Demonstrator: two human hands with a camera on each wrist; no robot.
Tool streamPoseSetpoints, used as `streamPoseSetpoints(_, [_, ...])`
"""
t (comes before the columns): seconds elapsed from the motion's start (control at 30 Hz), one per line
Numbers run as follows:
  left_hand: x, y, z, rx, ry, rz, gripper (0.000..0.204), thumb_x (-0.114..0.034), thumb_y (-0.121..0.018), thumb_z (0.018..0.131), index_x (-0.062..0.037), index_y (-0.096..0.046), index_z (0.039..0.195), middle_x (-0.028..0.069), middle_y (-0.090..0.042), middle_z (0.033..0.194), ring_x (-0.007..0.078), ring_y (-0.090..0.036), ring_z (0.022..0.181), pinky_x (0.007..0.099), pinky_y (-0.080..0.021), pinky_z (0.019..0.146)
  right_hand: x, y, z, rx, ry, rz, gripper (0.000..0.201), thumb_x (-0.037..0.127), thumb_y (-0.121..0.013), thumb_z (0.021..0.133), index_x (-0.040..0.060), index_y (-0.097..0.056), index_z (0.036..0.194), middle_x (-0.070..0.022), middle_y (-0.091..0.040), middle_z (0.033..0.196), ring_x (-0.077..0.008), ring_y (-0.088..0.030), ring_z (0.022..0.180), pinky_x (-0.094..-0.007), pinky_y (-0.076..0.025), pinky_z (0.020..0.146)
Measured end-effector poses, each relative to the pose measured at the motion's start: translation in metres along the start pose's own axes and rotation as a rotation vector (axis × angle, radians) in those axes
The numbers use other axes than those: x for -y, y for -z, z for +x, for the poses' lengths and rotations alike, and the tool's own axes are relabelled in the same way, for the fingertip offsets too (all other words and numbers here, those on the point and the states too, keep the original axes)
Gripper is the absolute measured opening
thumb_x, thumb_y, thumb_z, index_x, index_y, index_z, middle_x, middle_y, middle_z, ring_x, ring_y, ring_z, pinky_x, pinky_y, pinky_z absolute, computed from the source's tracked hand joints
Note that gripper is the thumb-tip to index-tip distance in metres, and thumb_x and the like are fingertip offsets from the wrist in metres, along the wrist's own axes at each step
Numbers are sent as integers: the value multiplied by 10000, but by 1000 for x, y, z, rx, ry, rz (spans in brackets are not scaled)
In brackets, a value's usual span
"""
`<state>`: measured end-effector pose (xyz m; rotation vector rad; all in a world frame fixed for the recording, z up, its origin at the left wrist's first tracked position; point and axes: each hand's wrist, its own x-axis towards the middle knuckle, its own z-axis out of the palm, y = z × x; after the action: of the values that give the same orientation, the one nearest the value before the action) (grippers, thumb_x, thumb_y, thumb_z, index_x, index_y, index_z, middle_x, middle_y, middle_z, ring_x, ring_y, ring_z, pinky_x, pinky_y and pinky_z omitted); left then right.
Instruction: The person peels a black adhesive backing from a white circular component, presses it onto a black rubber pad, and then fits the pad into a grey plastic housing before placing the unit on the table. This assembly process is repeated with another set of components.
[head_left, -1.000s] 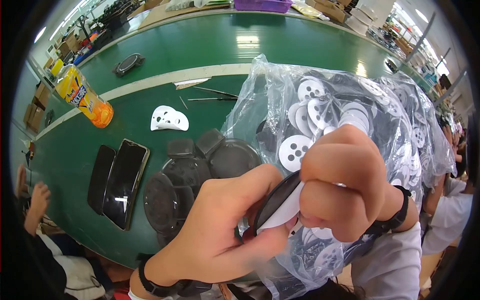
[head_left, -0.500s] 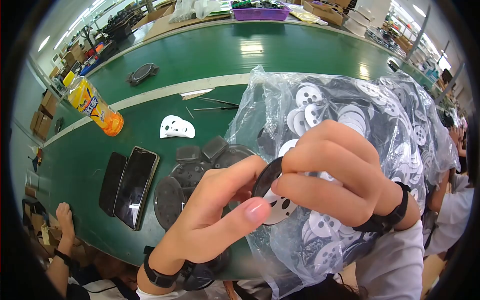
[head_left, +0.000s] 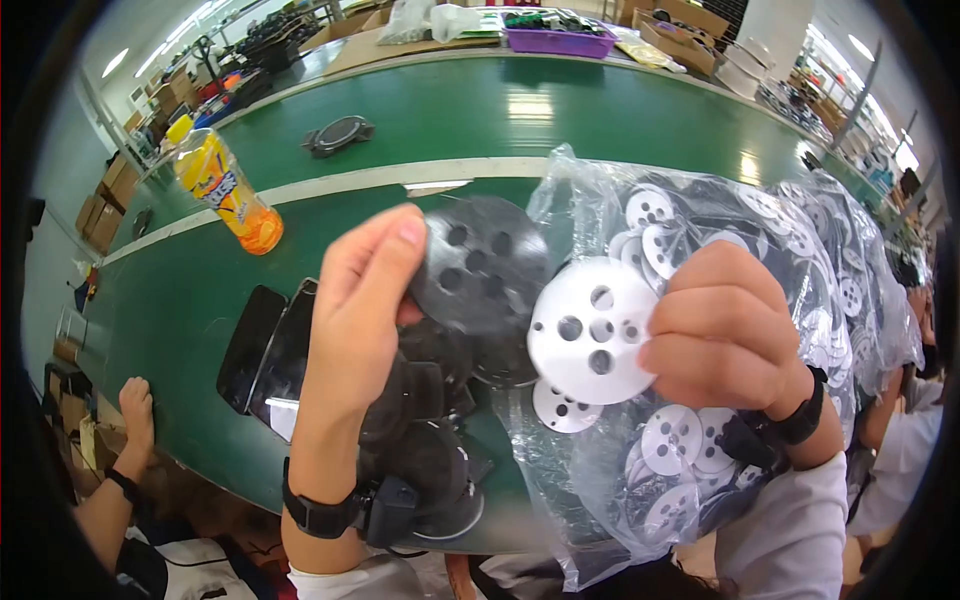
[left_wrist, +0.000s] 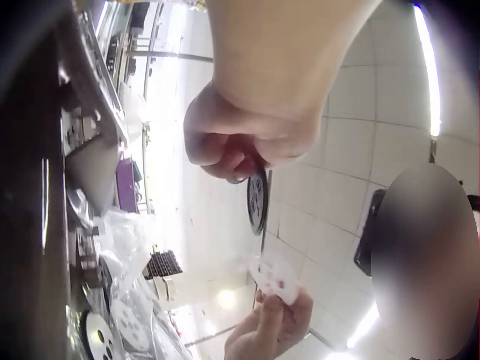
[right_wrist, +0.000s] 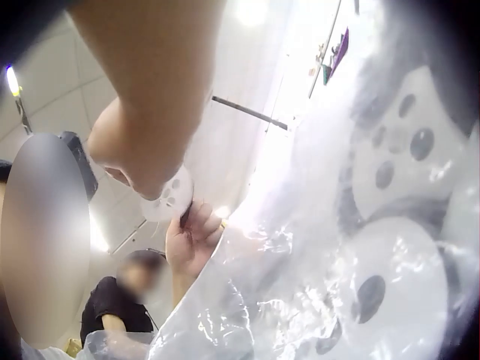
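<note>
My left hand (head_left: 360,315) pinches a thin black disc (head_left: 480,265) with several round holes by its left edge, thumb on the near face. Opposite it, my right hand (head_left: 715,335) grips the right edge of a white disc (head_left: 590,350) with matching holes, fingers curled over it. The two discs are held side by side above the table, their edges close together. In the left wrist view the black disc (left_wrist: 257,201) appears nearly edge-on, above the white disc (left_wrist: 274,281). Under my right hand spreads a clear plastic bag (head_left: 570,200) full of similar white-faced discs.
Dark round plastic housings (head_left: 425,465) sit under my left forearm, beside two phones (head_left: 250,345). A drink bottle (head_left: 230,190) stands at the left. Across the pale divider lies another dark round part (head_left: 338,136); a purple basket (head_left: 560,40) is at the back.
The white disc has been peeled off the black disc, and the hands have drawn apart with one piece each. My left hand has risen and turned upright.
</note>
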<state>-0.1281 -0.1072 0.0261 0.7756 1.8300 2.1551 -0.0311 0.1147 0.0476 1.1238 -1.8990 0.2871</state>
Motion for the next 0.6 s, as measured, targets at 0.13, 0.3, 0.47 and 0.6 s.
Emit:
streamPoseSetpoints(0.13, [-4, 23, 13, -264, 11, -115, 227, -255, -481, 921, -71, -570, 822, -62, -477, 656, 6, -379, 550, 175, -264, 461, -6, -4, 12, 76, -320, 92, 106, 3, -595, 637, 24, -566, 737, -66, -570, 729, -197, -526, 572, -279, -428, 508])
streamPoseSetpoints(0.3, [1, 46, 18, -260, -23, -149, 217, -249, -467, 904, -54, -562, 897, -18, -545, 707, 32, -408, 539, 191, -265, 445, -53, -48, 36, 426, -908, 413, 101, 83, -604, 742, -2, -587, 794, -53, -578, 699, -123, -533, 592, -262, -413, 531])
streamPoseSetpoints(0.47, [-4, 52, 17, -237, -105, -306, 202, -231, -474, 898, -66, -558, 816, -3, -553, 686, 48, -405, 520, 207, -271, 440, -93, -131, 29, 457, -1135, 658, 207, 172, -624, 765, 7, -635, 890, -59, -622, 757, -112, -564, 603, -258, -446, 567])
streamPoseSetpoints(0.6, [0, 54, 18, -169, -45, -406, 224, -233, -466, 899, -44, -558, 820, 18, -551, 678, 69, -392, 507, 216, -263, 439, -88, -135, 37, 551, -1055, 569, 261, 235, -651, 767, 36, -678, 934, -62, -639, 756, -117, -569, 569, -260, -463, 584])
